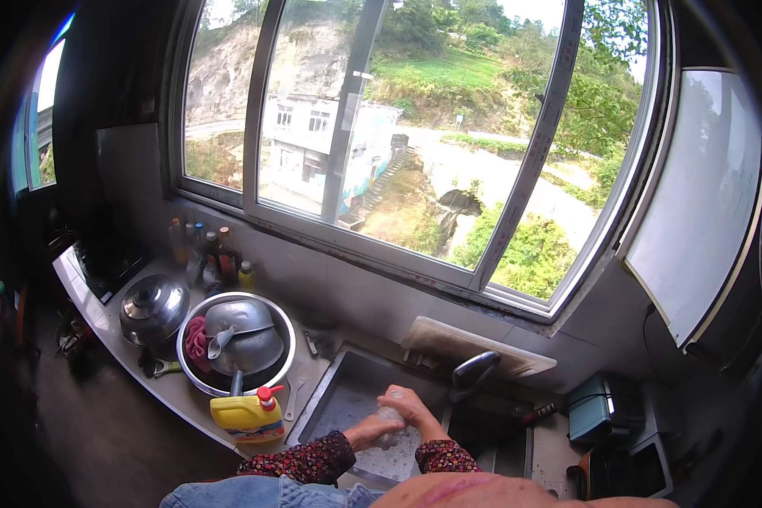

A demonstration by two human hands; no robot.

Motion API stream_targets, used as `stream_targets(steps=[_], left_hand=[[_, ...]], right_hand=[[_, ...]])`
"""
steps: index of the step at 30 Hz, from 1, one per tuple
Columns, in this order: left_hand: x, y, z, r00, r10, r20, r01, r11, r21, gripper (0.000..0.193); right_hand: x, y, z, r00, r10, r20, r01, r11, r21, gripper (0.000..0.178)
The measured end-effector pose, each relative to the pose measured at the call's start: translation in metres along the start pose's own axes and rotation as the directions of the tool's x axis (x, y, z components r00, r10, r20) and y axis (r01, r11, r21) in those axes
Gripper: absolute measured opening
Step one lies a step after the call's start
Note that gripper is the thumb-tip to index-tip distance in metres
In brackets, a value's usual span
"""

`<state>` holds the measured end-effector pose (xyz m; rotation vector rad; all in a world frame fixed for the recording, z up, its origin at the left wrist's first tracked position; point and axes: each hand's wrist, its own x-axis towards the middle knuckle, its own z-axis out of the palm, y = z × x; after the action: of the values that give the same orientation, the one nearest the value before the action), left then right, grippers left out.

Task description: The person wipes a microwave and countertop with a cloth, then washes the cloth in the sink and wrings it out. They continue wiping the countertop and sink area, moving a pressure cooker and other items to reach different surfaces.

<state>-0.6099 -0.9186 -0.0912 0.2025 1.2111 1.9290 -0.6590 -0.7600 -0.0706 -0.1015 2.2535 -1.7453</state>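
Observation:
My left hand (368,433) and my right hand (408,405) are together over the left basin of a metal sink (326,415). Between them, a small pale greyish mass (389,416) shows, perhaps a scrubber or suds; its kind is unclear. My fingers are curled around it, the right hand on the upper side and the left below. White foam flecks dot the basin floor. The faucet (476,372) stands just to the right of my hands.
On the left counter, a large steel basin (289,360) holds metal cookware (245,339) and a red cloth (196,343). A yellow jug (247,418) stands by the sink. A lidded pot (153,309) and several bottles (227,254) are farther back. A cutting board (478,347) leans behind the faucet.

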Motion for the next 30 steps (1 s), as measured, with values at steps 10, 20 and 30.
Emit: stream_targets(steps=[10,20,30], left_hand=[[0.017,-0.033,-0.011,0.973,0.141,-0.184,-0.058,0.916,0.397,0.034],[-0.017,0.017,-0.005,0.959,0.272,-0.078,-0.256,0.952,0.17,0.058],[-0.018,0.023,-0.016,0.978,0.177,0.112,-0.154,0.97,-0.188,0.062]], right_hand=[[0.014,0.041,0.034,0.915,-0.118,-0.385,-0.116,0.838,-0.533,0.028],[-0.021,-0.012,0.013,0.981,-0.078,-0.176,0.136,0.928,0.346,0.058],[-0.047,-0.08,0.017,0.93,-0.292,-0.222,0.279,0.956,-0.091,0.015]])
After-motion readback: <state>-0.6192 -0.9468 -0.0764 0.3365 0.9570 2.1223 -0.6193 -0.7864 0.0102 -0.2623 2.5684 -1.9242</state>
